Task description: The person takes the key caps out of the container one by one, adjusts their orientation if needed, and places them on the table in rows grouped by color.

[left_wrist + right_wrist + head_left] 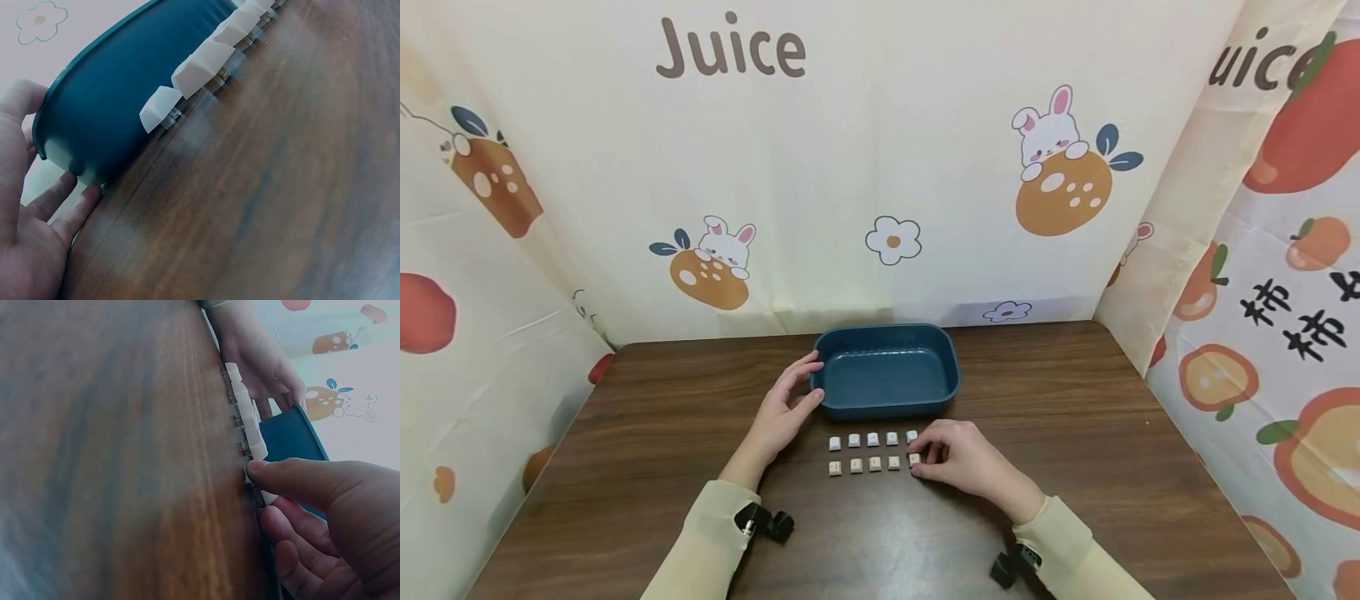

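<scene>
Two rows of small white keycaps lie on the table in the head view, a far row (872, 439) and a near row (875, 464). At the right end of the near row, my right hand (973, 462) has thumb and fingers around a keycap (914, 459). That keycap is partly hidden by the fingers in the right wrist view. Beyond the rows stands a dark blue rectangular tray (887, 412). My left hand (778, 414) rests against its left side, fingers spread and fairly straight. The left wrist view shows those fingertips (90, 192) low on the tray's wall.
The brown wooden table (685, 400) reaches back to a printed curtain (820, 167), with more curtain on both sides. The far keycap row sits close in front of the tray. Small black cameras are strapped to both wrists.
</scene>
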The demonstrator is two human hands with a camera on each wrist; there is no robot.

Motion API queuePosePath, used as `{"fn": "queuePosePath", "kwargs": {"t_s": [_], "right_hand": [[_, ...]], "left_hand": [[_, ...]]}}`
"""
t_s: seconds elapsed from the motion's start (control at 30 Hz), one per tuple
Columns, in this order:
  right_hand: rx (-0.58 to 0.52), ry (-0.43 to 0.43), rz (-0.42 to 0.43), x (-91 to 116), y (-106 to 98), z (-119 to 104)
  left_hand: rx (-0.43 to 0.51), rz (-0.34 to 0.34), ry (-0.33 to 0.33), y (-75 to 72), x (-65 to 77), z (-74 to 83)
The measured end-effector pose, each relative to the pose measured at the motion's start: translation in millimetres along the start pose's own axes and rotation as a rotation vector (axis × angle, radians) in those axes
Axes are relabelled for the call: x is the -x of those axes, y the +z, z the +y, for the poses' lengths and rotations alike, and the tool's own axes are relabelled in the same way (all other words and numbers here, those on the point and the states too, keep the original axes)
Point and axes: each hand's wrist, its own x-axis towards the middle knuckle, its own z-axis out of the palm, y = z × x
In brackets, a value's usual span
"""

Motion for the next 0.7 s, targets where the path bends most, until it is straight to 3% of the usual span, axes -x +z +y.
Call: {"fn": "queuePosePath", "kwargs": {"t_s": [0.17,0.37,0.57,0.7], "right_hand": [[0.013,0.006,-0.001,0,-3,0],[0.026,0.074,-0.008,-1,-18,-4],[0.081,0.062,0.026,-2,-45,-6],[0.17,0.029,0.034,0,-71,-6]], "left_hand": [[0.004,-0.003,0.004,1.0,-0.4,0.4],[0.003,-0.006,0.01,1.8,-0.8,-0.8],[-0.046,-0.005,0.005,-4.0,-2.9,7.7],[-0.152,-0.031,-0.008,-15.9,-3.9,20.3]]}}
